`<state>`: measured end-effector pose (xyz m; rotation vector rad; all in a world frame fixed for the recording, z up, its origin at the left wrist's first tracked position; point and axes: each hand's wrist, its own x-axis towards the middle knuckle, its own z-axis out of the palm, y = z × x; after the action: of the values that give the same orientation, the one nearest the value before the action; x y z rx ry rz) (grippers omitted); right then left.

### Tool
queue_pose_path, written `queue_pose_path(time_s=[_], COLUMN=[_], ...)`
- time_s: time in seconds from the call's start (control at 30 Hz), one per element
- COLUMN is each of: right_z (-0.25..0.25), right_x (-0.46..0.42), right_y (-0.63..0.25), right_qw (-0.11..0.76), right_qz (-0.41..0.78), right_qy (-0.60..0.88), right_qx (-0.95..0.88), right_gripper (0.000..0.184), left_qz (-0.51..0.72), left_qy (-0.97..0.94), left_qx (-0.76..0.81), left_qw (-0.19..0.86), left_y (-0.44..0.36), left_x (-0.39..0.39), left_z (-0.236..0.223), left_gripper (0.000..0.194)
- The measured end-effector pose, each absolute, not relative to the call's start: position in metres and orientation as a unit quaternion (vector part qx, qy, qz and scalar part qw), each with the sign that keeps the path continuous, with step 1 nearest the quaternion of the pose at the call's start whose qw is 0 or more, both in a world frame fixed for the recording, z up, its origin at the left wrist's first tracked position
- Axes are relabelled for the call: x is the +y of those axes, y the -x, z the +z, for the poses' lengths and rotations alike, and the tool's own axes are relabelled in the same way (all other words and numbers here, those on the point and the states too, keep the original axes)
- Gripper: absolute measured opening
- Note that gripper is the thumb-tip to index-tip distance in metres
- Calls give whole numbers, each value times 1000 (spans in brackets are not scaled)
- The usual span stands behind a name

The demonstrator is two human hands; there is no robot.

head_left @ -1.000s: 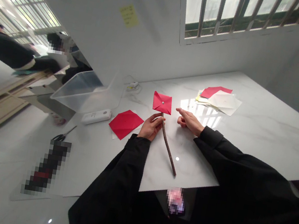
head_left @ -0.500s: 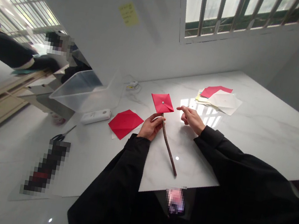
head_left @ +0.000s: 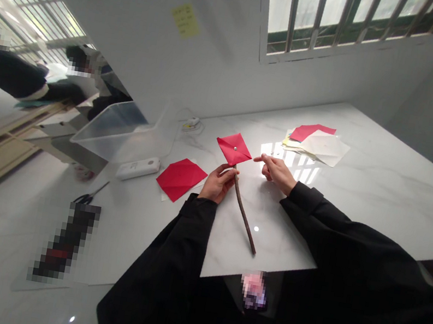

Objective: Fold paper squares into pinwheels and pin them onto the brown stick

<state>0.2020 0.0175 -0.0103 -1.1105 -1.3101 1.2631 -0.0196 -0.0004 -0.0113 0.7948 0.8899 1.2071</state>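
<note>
My left hand (head_left: 218, 183) pinches a thin brown stick (head_left: 244, 213) near its upper end, just below a red paper pinwheel (head_left: 228, 143). A small round silvery pin head sits at the pinwheel's centre. The stick slants down to the right over the white table. My right hand (head_left: 279, 173) holds nothing; its index finger points left with the tip close by the pinwheel's right corner, and the other fingers are curled. Whether that fingertip touches the paper I cannot tell. Left of my left hand lies a creased red paper sheet (head_left: 180, 179), partly covering a pale one.
Paper sheets (head_left: 327, 147) are piled at the back right. On the left are a clear plastic bin (head_left: 117, 131), a white power strip (head_left: 138, 169), scissors (head_left: 88, 198) and a blurred dark item (head_left: 68, 242). A phone (head_left: 255, 291) lies below the table edge. Two people are at the far left.
The pinwheel has turned slightly counterclockwise, its top corner shifting left and its right corner rising. My right index finger has moved a little to the left. My left hand keeps its grip.
</note>
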Motion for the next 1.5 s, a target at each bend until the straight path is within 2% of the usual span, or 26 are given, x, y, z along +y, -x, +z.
queue_pose_path(time_s=[0.13, 0.23, 0.33, 0.53, 0.67, 0.8, 1.1, 1.3, 1.5], right_z=[-7, -6, -4, -4, 0, 6, 2, 1, 1], right_x=[14, 11, 11, 13, 8, -1, 12, 13, 20], right_y=[-202, -200, -199, -201, -200, -192, -203, -214, -224], right_qw=[458, 418, 427, 479, 464, 418, 511, 479, 421], right_qz=[538, 538, 527, 508, 547, 584, 481, 307, 260], right_qy=[447, 445, 460, 480, 460, 387, 471, 522, 574], right_qx=[-548, -582, -573, -531, -523, -578, -535, -636, -652], right_gripper=[69, 77, 80, 66, 60, 71, 75, 81, 87], left_qz=[530, 526, 524, 523, 524, 525, 522, 441, 438], left_qy=[-355, -365, -371, -371, -375, -381, -388, -437, -442], left_qx=[394, 394, 392, 400, 395, 395, 396, 398, 402], left_qw=[662, 659, 659, 655, 655, 650, 648, 676, 672], left_y=[19, 19, 19, 19, 19, 19, 19, 21, 21], left_x=[-1, 0, -1, -1, -1, -2, -2, -3, -4], left_z=[-11, -11, -11, -11, -11, -11, -10, -6, -5], left_gripper=[54, 52, 52, 53, 53, 51, 51, 56, 58])
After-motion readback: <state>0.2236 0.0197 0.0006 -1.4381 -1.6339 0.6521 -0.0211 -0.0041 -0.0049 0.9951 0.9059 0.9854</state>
